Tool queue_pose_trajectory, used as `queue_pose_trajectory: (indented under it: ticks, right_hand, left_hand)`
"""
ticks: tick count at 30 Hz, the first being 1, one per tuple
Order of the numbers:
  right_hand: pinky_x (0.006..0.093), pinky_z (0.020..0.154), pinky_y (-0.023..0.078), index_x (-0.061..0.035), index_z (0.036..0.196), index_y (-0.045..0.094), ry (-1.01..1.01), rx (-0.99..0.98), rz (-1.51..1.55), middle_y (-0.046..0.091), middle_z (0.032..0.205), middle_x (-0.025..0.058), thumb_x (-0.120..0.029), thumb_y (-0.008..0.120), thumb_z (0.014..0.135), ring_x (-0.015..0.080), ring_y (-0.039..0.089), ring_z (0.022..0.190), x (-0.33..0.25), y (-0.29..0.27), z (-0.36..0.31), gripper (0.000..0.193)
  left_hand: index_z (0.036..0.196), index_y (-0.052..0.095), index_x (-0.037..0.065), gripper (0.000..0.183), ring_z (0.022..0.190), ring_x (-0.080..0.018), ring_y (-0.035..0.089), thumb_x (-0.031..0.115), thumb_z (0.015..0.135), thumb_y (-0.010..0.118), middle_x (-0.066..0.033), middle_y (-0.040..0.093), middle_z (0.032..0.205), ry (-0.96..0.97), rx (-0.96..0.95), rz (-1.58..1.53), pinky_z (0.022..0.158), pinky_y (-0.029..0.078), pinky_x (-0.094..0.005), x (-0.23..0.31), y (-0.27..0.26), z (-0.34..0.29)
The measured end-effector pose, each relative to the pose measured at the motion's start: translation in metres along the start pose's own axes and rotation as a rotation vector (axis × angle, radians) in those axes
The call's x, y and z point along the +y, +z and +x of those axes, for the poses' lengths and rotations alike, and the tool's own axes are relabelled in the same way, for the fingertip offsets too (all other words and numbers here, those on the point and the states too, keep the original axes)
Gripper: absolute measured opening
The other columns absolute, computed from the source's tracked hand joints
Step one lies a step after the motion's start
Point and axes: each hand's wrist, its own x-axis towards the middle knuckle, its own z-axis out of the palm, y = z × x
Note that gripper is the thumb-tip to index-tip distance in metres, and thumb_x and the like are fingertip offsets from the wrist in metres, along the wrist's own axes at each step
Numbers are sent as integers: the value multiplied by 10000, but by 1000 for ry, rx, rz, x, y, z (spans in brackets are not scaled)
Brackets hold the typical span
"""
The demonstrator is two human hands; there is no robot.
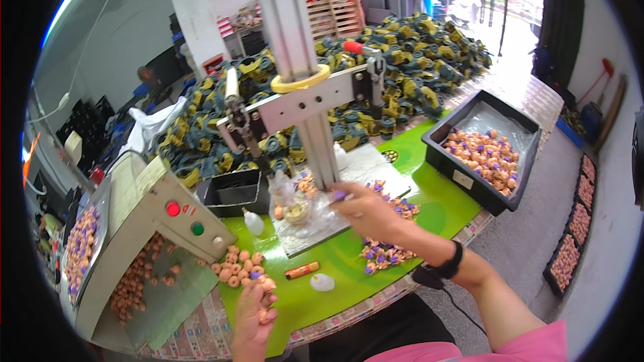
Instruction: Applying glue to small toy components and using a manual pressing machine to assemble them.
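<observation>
L hand (251, 314) curls round small peach plastic pieces (267, 284), w/ loose round peach balls (233, 269) just past it. R hand (367, 210) pinches small purple bit (339, 196), tall silver metal post (318, 151) just beyond grip

Smooth plastic pieces (266, 283), glossy green mat (349, 255), smooth metal post (318, 147); matt black plastic tray (439, 161), wooden pallet (333, 13)

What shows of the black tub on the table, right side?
The black tub is rectangular, open-topped and plastic-looking, standing upright at the right of the green mat. A pale label is on its near wall. Crinkled clear film lines it under heaped peach and purple pieces. The right hand is apart from it.
</observation>
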Motion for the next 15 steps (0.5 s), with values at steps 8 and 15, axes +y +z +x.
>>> queue_pose_trajectory:
  ticks: [8, 15]
  right_hand:
    - [416, 948, 441, -44, 887, 719, 675, 291, -949, 624, 1124, 188, -148, 634, 797, 342, 562, 1080, 79, -212, -109, 162]
    - [429, 956, 424, -31, 944, 708, 430, 321, -688, 627, 1140, 175, -139, 649, 798, 346, 560, 1097, 41, -185, -86, 191]
  left_hand:
    - [1114, 558, 48, 193, 510, -36, 432, 144, 947, 572, -7, 636, 924, 64, -61, 129, 380, 304, -163, 25, 6, 36]
    - [1066, 635, 31, 254, 500, -17, 410, 184, 871, 692, 17, 599, 784, 74, -96, 404, 402, 303, -181, 15, 57, 112]
